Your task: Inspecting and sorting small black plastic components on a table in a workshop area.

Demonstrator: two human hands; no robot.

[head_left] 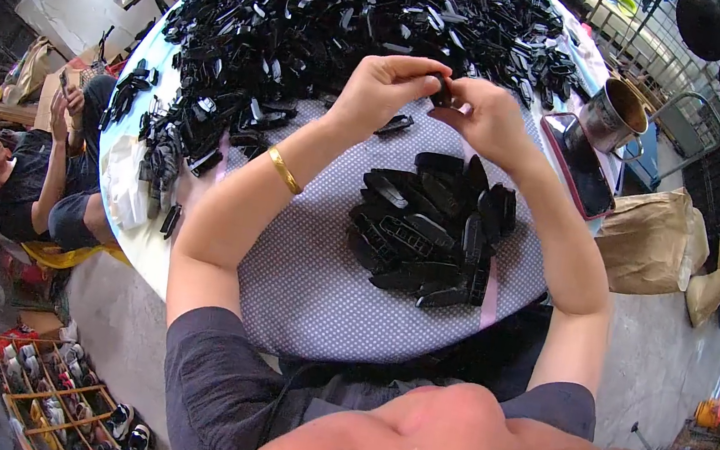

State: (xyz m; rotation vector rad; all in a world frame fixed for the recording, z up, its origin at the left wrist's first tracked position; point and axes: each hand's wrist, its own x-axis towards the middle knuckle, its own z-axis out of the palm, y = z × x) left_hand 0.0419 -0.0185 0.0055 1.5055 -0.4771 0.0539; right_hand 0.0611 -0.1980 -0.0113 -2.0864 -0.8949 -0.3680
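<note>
Between my two hands, raised over the middle of the table, is a small black plastic piece (442,95), mostly covered by fingers. My left hand (383,90) pinches it from the left with thumb and forefinger; a gold bangle (285,170) circles that wrist. From the right, my right hand (483,121) grips the same piece with closed fingers. Below them on the dotted cloth (297,281) lies a small pile of long black plastic pieces (433,226). Beyond my hands spreads a large heap of similar black parts (314,25); their exact kind I cannot make out.
At the table's right edge stand a dark red-rimmed tray (576,163) and a metal pot (615,115). Brown paper bags (652,243) lie to the right. A person (36,170) sits at the left, hands raised. A shoe rack (68,405) is at lower left.
</note>
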